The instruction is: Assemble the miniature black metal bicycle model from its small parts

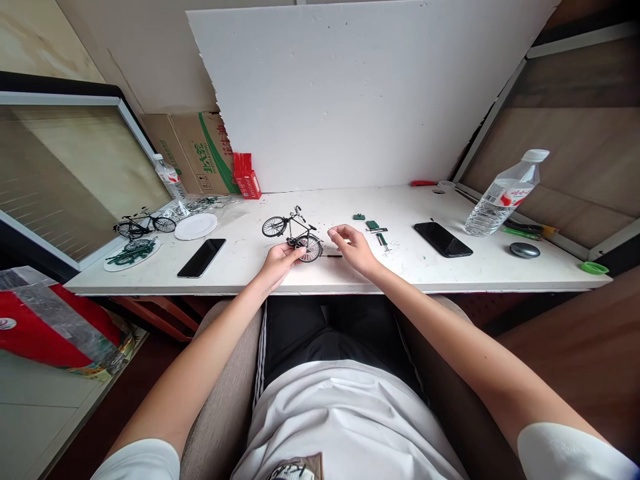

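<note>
A small black model bicycle (296,232) is held near the table's front edge, its handlebars toward the back. My left hand (281,261) grips it low, near the rear wheel, between thumb and fingers. Just right of that wheel is my right hand (351,245), apart from the bicycle, its fingers curled with thumb and fingertips close together. Whether a tiny piece is between those fingertips I cannot make out. A thin dark strip (332,256) lies on the table between the hands. Several small green parts (377,230) lie to the right of my right hand.
A second model bicycle (144,224), a plate of green parts (132,255), a white lid (196,227) and a phone (202,258) are on the left. To the right are another phone (443,239), a water bottle (505,197) and a grey round case (525,250). A red box (247,177) stands behind.
</note>
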A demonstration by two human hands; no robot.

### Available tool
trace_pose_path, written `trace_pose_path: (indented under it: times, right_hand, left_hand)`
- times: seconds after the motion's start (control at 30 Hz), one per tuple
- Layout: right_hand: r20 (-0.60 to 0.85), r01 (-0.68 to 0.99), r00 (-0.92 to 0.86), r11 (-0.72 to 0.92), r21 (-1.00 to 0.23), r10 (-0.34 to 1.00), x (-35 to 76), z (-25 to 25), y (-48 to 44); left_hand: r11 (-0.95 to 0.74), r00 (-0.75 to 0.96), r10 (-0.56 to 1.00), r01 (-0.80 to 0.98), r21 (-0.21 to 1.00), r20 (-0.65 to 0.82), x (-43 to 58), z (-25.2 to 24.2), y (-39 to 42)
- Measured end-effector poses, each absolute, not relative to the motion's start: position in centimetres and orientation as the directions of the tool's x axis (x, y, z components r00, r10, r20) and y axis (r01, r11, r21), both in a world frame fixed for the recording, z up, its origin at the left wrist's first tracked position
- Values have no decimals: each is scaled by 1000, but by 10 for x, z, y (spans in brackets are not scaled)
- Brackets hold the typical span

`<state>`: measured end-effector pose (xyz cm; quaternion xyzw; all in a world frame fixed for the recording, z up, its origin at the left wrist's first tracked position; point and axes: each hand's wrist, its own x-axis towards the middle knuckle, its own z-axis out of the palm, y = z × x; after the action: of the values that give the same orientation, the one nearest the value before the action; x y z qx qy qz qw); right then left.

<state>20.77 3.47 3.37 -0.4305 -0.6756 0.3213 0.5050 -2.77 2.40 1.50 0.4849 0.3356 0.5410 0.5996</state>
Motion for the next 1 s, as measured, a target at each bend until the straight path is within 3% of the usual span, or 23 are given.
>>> trace_pose_path:
  times: [0.17,0.33,0.6,0.83,1.0]
  right_hand:
    - [516,580,-299,582,-570,803,218,23,39]
    - [509,749,-411,598,-285,757,217,15,52]
    - [430,865,-263,408,-290,864,202,20,58]
    - [475,826,-329,492,-274,817,204,15,62]
    - [455,853,-377,494,-170,807,200,18,61]
  left_hand:
    - [-31,125,988,-398,917,87,-31,11,31]
    - [-14,132,988,-434,901,79,-31,11,33]
    - [-19,136,987,-410,912,82,-31,8,33]
    - [-32,140,986,-362,932,88,-32,5,33]
    - [-54,125,987,-303,951,96,-29,7,31]
